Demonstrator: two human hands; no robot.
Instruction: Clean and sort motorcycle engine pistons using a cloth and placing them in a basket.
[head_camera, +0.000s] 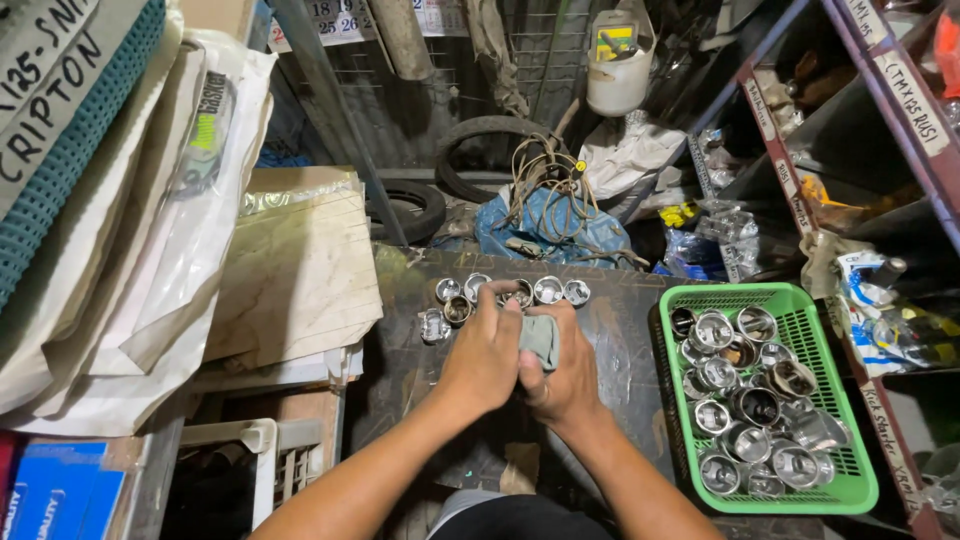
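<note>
We hold both hands together over the middle of a dark bench (420, 400). Our left hand (485, 355) curls in a loose fist, its fingertips pressed onto a grey rag (541, 338). Our right hand (567, 375) wraps around the rag from the other side, thumb and fingers closed on the cloth. The two hands touch each other, knuckle against knuckle. Whether the rag covers a small part inside the grip, we cannot tell; the cloth and fingers hide it.

Just beyond our fingertips a row of pistons (505, 293) stands on the bench, shiny metal cups with their open ends up. One piston (433, 326) lies a little apart to the left of the row, near our left hand.

To the right of our right hand sits a green basket (850, 400), its mesh wall close to our forearm but not touching it. It is heaped with more pistons (755, 410), some upright, some tilted on each other.

To the left, flat sheets of card (295, 270) lie stacked beside the bench, with plastic-wrapped packs (170, 230) leaning over them. Beyond the bench lie two tyres (415, 208), a tangle of cord on a blue bag (550, 225), and a white jug (620, 60) hanging above. A metal shelf (880, 130) with labelled edges rises on the right.
</note>
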